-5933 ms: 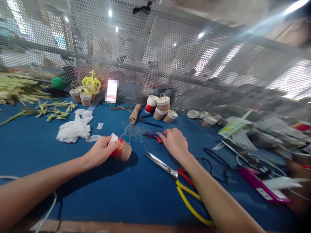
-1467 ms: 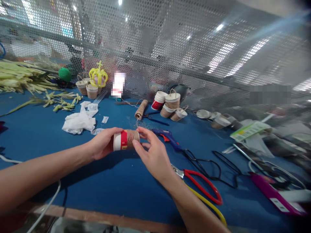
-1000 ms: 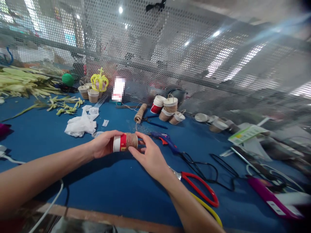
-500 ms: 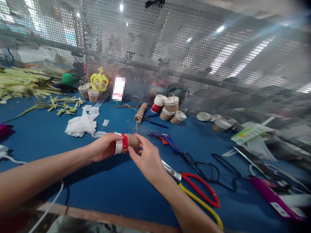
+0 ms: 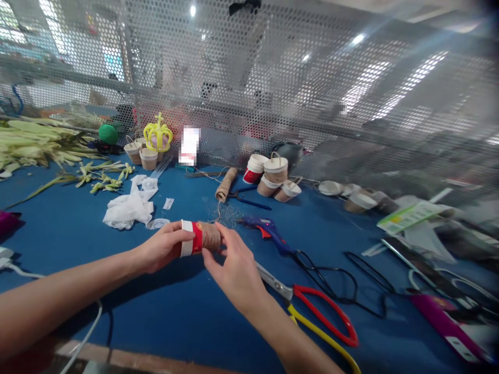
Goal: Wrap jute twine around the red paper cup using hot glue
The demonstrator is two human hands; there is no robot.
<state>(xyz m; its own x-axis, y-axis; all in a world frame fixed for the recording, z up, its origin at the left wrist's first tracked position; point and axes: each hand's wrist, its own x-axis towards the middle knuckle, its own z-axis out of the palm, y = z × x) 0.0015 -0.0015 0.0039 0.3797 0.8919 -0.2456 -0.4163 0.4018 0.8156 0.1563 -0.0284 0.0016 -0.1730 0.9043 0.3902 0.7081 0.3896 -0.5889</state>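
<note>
A red and white paper cup [image 5: 198, 238] lies sideways above the table, its base end wound with brown twine [image 5: 211, 237]. My left hand [image 5: 161, 246] is closed round the white rim end, thumb on the side. My right hand [image 5: 236, 262] grips the twine-wound end between thumb and fingers; some fingertips are hidden behind it. From the winding a loose strand runs back to a roll of twine [image 5: 225, 186]. Just right of the hands lies a blue glue gun [image 5: 267, 229]. Scissors [image 5: 325, 306] with red and yellow handles lie partly beneath my right forearm.
Several twine-wrapped cups [image 5: 273, 176] stand at the back beside blue-handled pliers [image 5: 251, 200]. Crumpled white plastic [image 5: 128, 208] and pale husk pieces [image 5: 105, 179] lie left. Black cable [image 5: 335, 280] loops on the right. A perforated metal screen [image 5: 218, 67] closes off the back.
The cup has turned slightly in my hands, and the twine band looks smoother. My right hand has shifted a little, with its thumb lower on the cup. The camera view has moved slightly.
</note>
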